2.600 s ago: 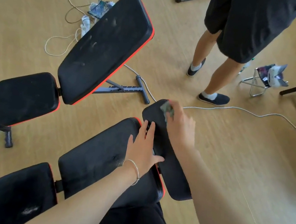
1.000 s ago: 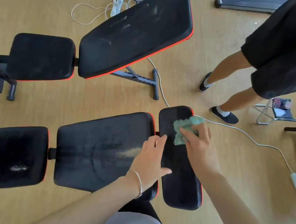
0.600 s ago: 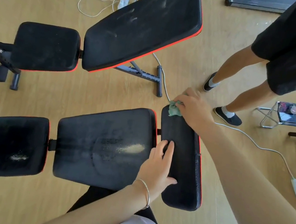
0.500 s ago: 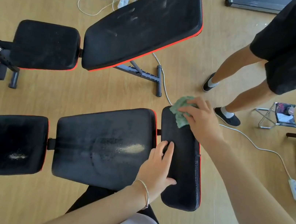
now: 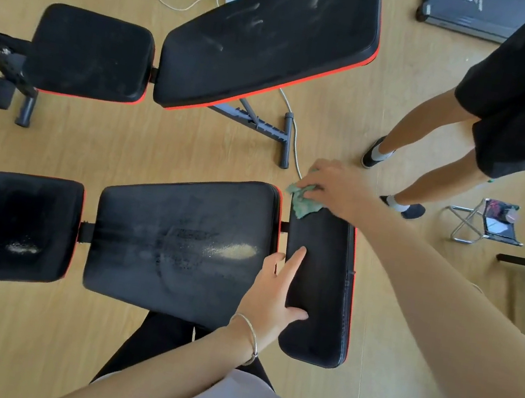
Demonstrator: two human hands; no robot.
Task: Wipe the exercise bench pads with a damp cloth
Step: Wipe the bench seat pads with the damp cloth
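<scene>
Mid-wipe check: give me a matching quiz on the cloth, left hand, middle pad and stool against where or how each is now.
1 cloth
2 left hand
3 middle pad
4 stool

A on the floor, far right
B bears a pale dusty streak
C bunched under the right hand
D fingers straight, reaching onto the end pad

Pairs: 1-C, 2-D, 3-B, 4-A

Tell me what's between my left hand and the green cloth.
Only bare black surface of the narrow pad lies between the left hand and the green cloth, which the right hand grips; the head view shows it.
</scene>
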